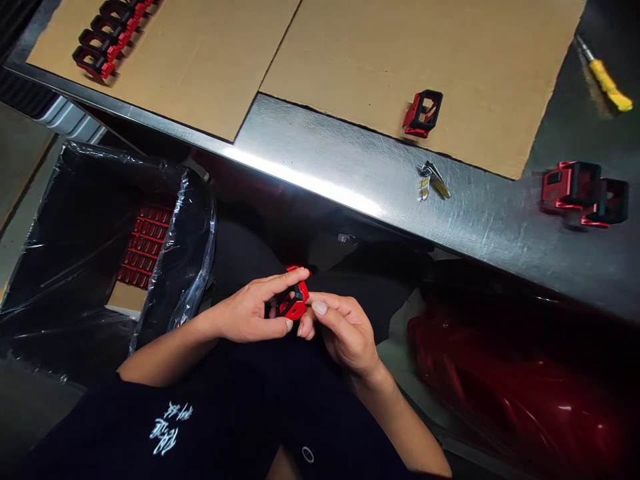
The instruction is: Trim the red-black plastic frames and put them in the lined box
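Observation:
Both my hands meet over my lap, below the table edge, around one small red and black plastic part [295,303]. My left hand [253,310] pinches it from the left, index finger stretched over its top and thumb under it. My right hand [343,330] presses against its right side with curled fingers and the thumb tip on the part. A similar red and black part [423,113] stands alone on the cardboard sheet [350,60], and two more parts [584,193] sit together on the bare metal table [350,167] at the right.
A row of several finished parts [107,37] lines the cardboard's far left. Small metal clips [433,181] lie on the table. A yellow-handled screwdriver [605,77] lies far right. A black-bag-lined box [100,260] with red parts stands left; a bag of red pieces [500,380] sits right.

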Demonstrator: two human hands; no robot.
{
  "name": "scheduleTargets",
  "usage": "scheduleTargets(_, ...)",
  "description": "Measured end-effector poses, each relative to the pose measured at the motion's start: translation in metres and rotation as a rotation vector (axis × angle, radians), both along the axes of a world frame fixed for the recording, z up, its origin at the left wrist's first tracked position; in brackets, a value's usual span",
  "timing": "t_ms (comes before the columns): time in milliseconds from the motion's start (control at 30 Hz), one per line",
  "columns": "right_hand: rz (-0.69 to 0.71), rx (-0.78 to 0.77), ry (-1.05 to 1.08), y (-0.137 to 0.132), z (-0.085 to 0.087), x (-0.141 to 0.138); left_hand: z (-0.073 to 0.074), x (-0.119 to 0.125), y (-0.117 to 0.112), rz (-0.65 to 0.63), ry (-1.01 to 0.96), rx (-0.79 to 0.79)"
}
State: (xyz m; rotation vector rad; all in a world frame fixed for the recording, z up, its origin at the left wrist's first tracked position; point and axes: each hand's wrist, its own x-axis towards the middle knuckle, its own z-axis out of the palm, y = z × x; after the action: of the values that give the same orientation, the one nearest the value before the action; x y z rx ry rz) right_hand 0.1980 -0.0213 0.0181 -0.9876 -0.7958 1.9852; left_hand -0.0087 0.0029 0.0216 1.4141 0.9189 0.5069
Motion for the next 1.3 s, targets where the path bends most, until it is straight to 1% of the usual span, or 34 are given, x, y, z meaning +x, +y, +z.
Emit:
scheduleTargets(67, -0.01, -0.021, 0.009, 0.001, -0.002, -0.001, -0.001, 0.0, -0.001, -0.014, 0.019, -0.006)
scheduleTargets(133, -0.029, -0.061, 0.023, 0.002, -0.004, -0.003, 0.0, 0.0, -0.002, -0.024, 0.023, -0.045)
scheduleTargets(233, -0.051, -0.119, 0.032, 0.003, -0.005, -0.005, 0.004, 0.001, -0.003, -0.032, 0.019, -0.187)
scheduleTargets(300, -0.052, -0.141, 0.031, 0.004, -0.006, -0.006, 0.007, 0.002, -0.003, -0.011, 0.023, -0.255)
scheduleTargets(400, -0.049, -0.162, 0.035, 0.006, -0.006, -0.008, 0.009, 0.002, -0.004, 0.026, -0.005, -0.293)
scheduleTargets(533, -0.055, -0.177, 0.067, 0.005, -0.006, -0.01, 0.009, 0.002, -0.005, 0.032, -0.093, -0.334)
scheduleTargets(600, -0.062, -0.184, 0.082, 0.005, -0.007, -0.011, 0.011, 0.002, -0.005, 0.046, -0.088, -0.343)
scheduleTargets(667, -0.072, -0.196, 0.09, 0.005, -0.007, -0.011, 0.013, 0.003, -0.004, 0.054, -0.046, -0.324)
scheduleTargets(800, -0.072, -0.182, 0.088, 0.005, -0.007, -0.011, 0.014, 0.002, -0.003, 0.04, 0.039, -0.232)
scheduleTargets(933, -0.065, -0.143, 0.066, 0.006, -0.004, -0.009, 0.009, 0.0, -0.003, 0.023, 0.065, -0.124)
scheduleTargets(1133, -0.031, -0.091, 0.04, 0.005, 0.0, -0.008, 0.001, -0.002, -0.001, -0.014, 0.094, 0.103)
scheduleTargets(1300, -0.023, -0.081, 0.024, 0.004, 0.001, -0.008, -0.003, -0.004, 0.001, -0.043, 0.109, 0.169)
